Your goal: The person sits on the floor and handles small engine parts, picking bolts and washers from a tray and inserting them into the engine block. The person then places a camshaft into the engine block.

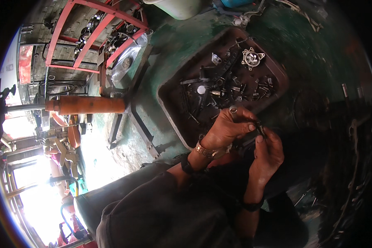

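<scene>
My left hand and my right hand meet over the near right edge of a dark tray. Between their pinched fingertips is a small dark metal part, too small to name. A shiny metal ring shape shows at the left hand's fingers; whether it is worn or held I cannot tell. Inside the tray lie several loose bolts and small fittings, a round white cap and a silver flanged metal housing.
An orange cylinder on a dark legged stand is at the left. Behind it rises a red metal rack with parts. A pale tub sits at the far edge. Dark machinery stands on the right.
</scene>
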